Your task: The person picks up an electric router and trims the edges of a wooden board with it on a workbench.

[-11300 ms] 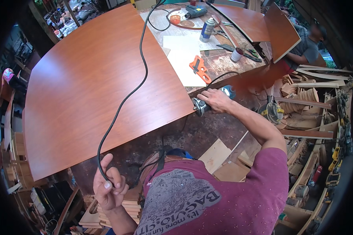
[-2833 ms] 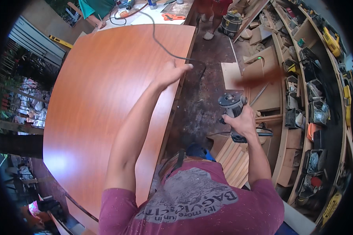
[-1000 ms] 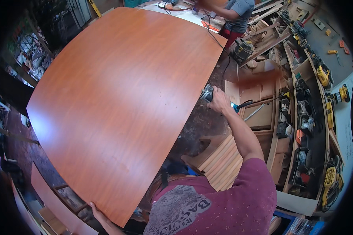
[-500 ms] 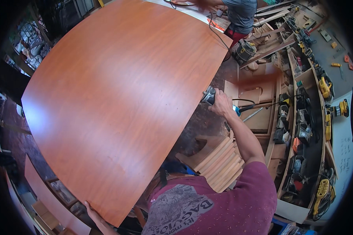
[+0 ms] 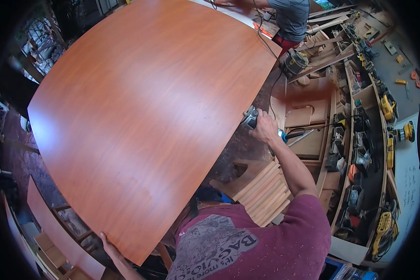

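The R hand is closed around the body of a power tool, w/ the fingers bent over it and lying near each other; the fingertips on the far side are partly hidden, so I can't tell exactly how they end. The tool is thus inside this grip: its grey metal front comes out to the left of the fingers, its blue rear part to the right, under the wrist side. The front sits at the R edge of a large reddish-brown wood panel, approx. midway along this edge; if it touches, I can't tell. The panel fills most of the L and centre area, w/ the R fingers just beside it, outside its edge. The L hand is at the near L border of the panel, close to the near corner, w/ one digit tip visible against the edge; the other fingers are not clear, so I can't tell if they are spread or together. A dark cord passes over the far R corner. Below the R forearm is a stack of wood pcs, well apart from the fingers. A co-worker in grey shirt stands by the far R corner, near a vacuum.
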Available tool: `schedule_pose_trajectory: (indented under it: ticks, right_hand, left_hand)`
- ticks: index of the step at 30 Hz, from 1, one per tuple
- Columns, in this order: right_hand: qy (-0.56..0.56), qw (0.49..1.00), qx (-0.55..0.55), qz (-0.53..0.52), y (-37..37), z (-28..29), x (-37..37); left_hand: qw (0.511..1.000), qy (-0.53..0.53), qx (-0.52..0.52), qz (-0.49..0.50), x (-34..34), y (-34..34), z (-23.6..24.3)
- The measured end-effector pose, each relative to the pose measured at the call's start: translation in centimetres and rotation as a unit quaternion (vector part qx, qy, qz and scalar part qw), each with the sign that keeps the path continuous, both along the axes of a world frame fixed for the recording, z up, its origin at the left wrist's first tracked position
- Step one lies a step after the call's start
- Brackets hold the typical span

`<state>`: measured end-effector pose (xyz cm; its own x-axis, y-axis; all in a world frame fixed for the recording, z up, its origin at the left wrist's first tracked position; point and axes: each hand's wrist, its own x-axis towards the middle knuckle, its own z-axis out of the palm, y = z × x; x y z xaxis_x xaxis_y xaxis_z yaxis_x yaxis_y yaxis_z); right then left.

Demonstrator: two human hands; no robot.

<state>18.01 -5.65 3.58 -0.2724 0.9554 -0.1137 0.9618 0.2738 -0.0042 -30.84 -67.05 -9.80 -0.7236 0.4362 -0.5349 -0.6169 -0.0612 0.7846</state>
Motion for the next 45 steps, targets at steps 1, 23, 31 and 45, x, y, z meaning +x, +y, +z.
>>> schedule_pose_trajectory:
  ticks: [1, 23, 31, 45]
  right_hand:
    - [0.001, 1.0, 0.002, 0.0, -0.3, 0.1, -0.1]
    - [-0.004, 1.0, -0.003, 0.016, -10.7, 0.5, -4.4]
    - [0.003, 1.0, 0.016, -0.004, -15.0, -0.4, -6.1]
    - [0.006, 1.0, 0.004, -0.001, -22.7, -0.4, -9.4]
  left_hand:
    - [1.0, 0.001, 0.0, -0.001, 0.1, 0.0, -0.1]
    - [0.999, -0.006, 0.033, -0.037, 1.9, 2.3, 3.0]
    - [0.999, 0.003, 0.039, -0.031, 2.0, 2.3, 2.7]
    - [0.998, 0.03, 0.033, -0.032, 1.2, 2.0, 1.3]
